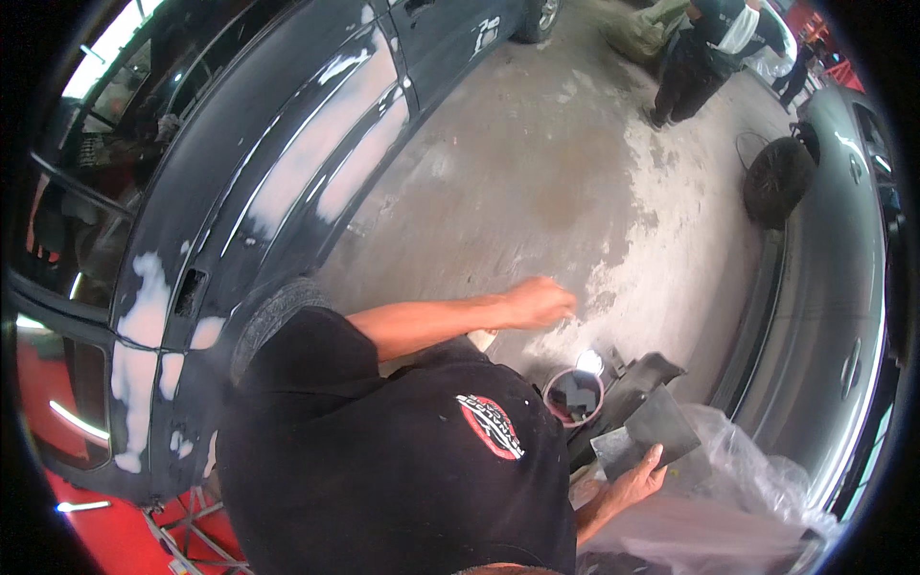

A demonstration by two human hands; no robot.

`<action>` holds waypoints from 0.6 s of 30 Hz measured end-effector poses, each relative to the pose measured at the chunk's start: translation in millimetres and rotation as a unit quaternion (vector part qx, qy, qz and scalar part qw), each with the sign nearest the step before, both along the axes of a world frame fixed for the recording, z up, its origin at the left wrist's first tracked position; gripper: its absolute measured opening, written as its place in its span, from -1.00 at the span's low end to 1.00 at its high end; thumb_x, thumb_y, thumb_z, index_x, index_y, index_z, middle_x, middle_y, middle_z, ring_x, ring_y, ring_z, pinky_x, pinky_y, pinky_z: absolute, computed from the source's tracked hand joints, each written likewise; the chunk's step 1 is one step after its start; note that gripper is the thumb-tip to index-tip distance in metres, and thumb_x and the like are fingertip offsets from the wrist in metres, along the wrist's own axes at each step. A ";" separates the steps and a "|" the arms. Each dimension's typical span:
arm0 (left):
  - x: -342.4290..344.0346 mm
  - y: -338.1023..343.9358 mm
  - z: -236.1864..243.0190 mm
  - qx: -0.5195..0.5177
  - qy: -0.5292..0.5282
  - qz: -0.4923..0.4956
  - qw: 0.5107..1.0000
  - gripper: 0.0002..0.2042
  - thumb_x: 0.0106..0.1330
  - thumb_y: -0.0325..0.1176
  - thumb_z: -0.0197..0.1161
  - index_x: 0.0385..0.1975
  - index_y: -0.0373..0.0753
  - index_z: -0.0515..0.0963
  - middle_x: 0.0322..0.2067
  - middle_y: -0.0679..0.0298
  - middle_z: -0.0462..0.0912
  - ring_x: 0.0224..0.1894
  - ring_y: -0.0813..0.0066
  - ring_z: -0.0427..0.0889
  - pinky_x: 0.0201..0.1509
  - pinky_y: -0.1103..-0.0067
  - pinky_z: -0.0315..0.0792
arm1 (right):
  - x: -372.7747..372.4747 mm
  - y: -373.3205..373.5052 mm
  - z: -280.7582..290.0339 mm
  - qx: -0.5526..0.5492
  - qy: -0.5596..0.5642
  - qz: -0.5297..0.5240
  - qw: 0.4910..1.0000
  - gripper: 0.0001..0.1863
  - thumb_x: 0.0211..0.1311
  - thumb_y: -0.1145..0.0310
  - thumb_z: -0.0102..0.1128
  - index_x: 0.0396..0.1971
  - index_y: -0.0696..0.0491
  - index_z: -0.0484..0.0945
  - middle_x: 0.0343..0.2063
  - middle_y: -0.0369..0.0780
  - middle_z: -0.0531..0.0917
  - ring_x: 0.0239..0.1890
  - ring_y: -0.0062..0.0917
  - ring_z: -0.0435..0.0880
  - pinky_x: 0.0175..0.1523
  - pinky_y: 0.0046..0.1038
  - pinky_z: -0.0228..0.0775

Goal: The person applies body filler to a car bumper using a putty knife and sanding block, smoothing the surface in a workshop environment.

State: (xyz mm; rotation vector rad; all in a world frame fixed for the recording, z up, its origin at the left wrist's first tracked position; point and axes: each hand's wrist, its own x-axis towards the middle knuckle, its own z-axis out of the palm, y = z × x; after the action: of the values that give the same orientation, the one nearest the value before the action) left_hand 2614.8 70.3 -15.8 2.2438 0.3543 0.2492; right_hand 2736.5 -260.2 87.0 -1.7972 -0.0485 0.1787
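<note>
My left arm reaches across in front of my black shirt, and my left hand (pixel 542 304) is closed above the concrete floor. A small pale bit shows at its fingertips, too little to name. At the lower right my right hand (pixel 634 481) grips grey sheets (pixel 661 428) that look like sandpaper, with the thumb lying on top. Just beyond them stands a round bucket (pixel 598 414) with a pinkish rim and dark, reflecting liquid inside. To my left is a dark car (pixel 216 182) with pale pinkish filler patches (pixel 311 168) on its side.
Crumpled clear plastic sheeting (pixel 743 470) lies by my right hand, near a dark trim piece (pixel 652 369). A grey car (pixel 829 278) stands along the right side, with a loose wheel (pixel 781 180) beside it. Another person (pixel 695 72) is at the far right.
</note>
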 end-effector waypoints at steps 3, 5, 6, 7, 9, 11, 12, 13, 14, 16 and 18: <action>110.1 16.5 37.0 0.008 -0.002 -0.029 1.000 -0.72 0.42 -0.15 0.16 -0.28 -0.27 0.61 -0.40 -0.04 0.67 -0.33 -0.12 0.66 -0.20 0.12 0.51 | 53.9 34.8 2.1 -0.024 -0.044 0.018 0.999 -0.61 0.45 0.26 0.16 0.00 0.32 0.56 -0.13 -0.16 0.66 -0.14 -0.47 0.56 -0.02 -0.40 0.45; 171.7 20.5 43.8 -0.002 -0.015 -0.067 0.998 -0.68 0.42 -0.11 0.16 -0.36 -0.27 0.60 -0.43 -0.06 0.65 -0.37 -0.12 0.63 -0.23 0.15 0.50 | 89.7 48.8 -5.7 -0.058 -0.062 0.055 0.995 -0.64 0.45 0.28 0.17 -0.03 0.32 0.58 -0.17 -0.19 0.67 -0.18 -0.49 0.57 -0.04 -0.40 0.45; 191.5 25.9 42.9 -0.037 -0.016 -0.049 0.998 -0.67 0.41 -0.10 0.19 -0.39 -0.28 0.60 -0.45 -0.07 0.64 -0.40 -0.06 0.63 -0.25 0.19 0.49 | 108.3 61.6 -8.2 -0.089 -0.069 0.075 0.991 -0.65 0.44 0.30 0.17 -0.05 0.33 0.59 -0.18 -0.18 0.68 -0.19 -0.48 0.58 -0.04 -0.38 0.46; 214.8 28.1 40.9 -0.077 -0.024 -0.049 0.996 -0.65 0.40 -0.09 0.21 -0.43 -0.29 0.59 -0.47 -0.08 0.62 -0.43 -0.01 0.63 -0.28 0.23 0.49 | 127.9 68.6 -7.5 -0.128 -0.080 0.079 0.985 -0.67 0.44 0.32 0.17 -0.06 0.34 0.59 -0.19 -0.18 0.69 -0.21 -0.47 0.59 -0.05 -0.36 0.46; 255.2 41.8 39.6 -0.154 0.003 -0.038 0.987 -0.64 0.36 -0.10 0.28 -0.50 -0.31 0.58 -0.48 -0.03 0.63 -0.45 0.18 0.63 -0.30 0.33 0.49 | 179.6 93.1 -7.4 -0.244 -0.126 0.191 0.943 -0.70 0.38 0.34 0.21 -0.16 0.33 0.62 -0.32 -0.05 0.73 -0.34 -0.39 0.64 -0.15 -0.32 0.48; 294.9 48.3 45.2 -0.218 -0.029 -0.048 0.974 -0.68 0.31 -0.15 0.36 -0.47 -0.32 0.61 -0.41 0.09 0.67 -0.39 0.39 0.64 -0.27 0.42 0.50 | 236.1 115.0 -19.4 -0.275 -0.196 0.261 0.904 -0.63 0.27 0.26 0.33 -0.52 0.28 0.49 -0.52 0.04 0.55 -0.41 0.03 0.51 -0.23 -0.17 0.40; 321.2 55.8 52.5 -0.240 -0.096 -0.054 0.965 -0.72 0.29 -0.18 0.39 -0.42 -0.33 0.65 -0.36 0.15 0.69 -0.33 0.47 0.65 -0.23 0.46 0.51 | 267.0 128.6 -25.4 -0.271 -0.243 0.283 0.888 -0.60 0.26 0.24 0.34 -0.55 0.26 0.45 -0.54 0.05 0.52 -0.42 0.03 0.50 -0.23 -0.13 0.38; 347.4 62.5 64.5 -0.254 -0.103 -0.066 0.959 -0.73 0.28 -0.19 0.39 -0.38 -0.33 0.66 -0.32 0.17 0.70 -0.31 0.46 0.65 -0.20 0.46 0.51 | 298.0 146.8 -22.8 -0.264 -0.247 0.316 0.877 -0.64 0.25 0.25 0.35 -0.53 0.23 0.47 -0.54 0.03 0.51 -0.43 0.04 0.48 -0.23 -0.07 0.36; 367.2 63.9 79.5 -0.264 -0.120 -0.074 0.954 -0.73 0.28 -0.20 0.40 -0.33 -0.33 0.68 -0.29 0.19 0.71 -0.29 0.45 0.65 -0.18 0.47 0.52 | 323.8 164.3 -13.2 -0.255 -0.282 0.337 0.861 -0.66 0.24 0.24 0.35 -0.52 0.20 0.48 -0.54 0.00 0.51 -0.42 0.01 0.49 -0.26 -0.08 0.35; 406.9 69.9 103.9 -0.275 -0.128 -0.107 0.947 -0.75 0.31 -0.25 0.38 -0.21 -0.33 0.70 -0.27 0.18 0.73 -0.26 0.42 0.66 -0.13 0.49 0.53 | 367.7 187.2 6.3 -0.260 -0.268 0.359 0.856 -0.66 0.24 0.24 0.34 -0.52 0.19 0.49 -0.54 -0.02 0.52 -0.41 -0.03 0.50 -0.27 -0.12 0.36; 454.8 87.5 112.2 -0.246 -0.152 -0.150 0.946 -0.80 0.33 -0.31 0.35 -0.25 -0.34 0.70 -0.30 0.17 0.74 -0.25 0.38 0.68 -0.14 0.47 0.53 | 419.5 210.6 24.5 -0.236 -0.286 0.365 0.854 -0.69 0.24 0.25 0.33 -0.51 0.18 0.51 -0.55 -0.05 0.51 -0.43 -0.08 0.50 -0.30 -0.16 0.36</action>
State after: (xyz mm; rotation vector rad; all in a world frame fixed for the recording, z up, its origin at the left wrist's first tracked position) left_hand 3069.7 157.8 96.4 1.7020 -0.0895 0.3024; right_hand 3156.0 -49.5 111.5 -2.1863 -1.2209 0.1958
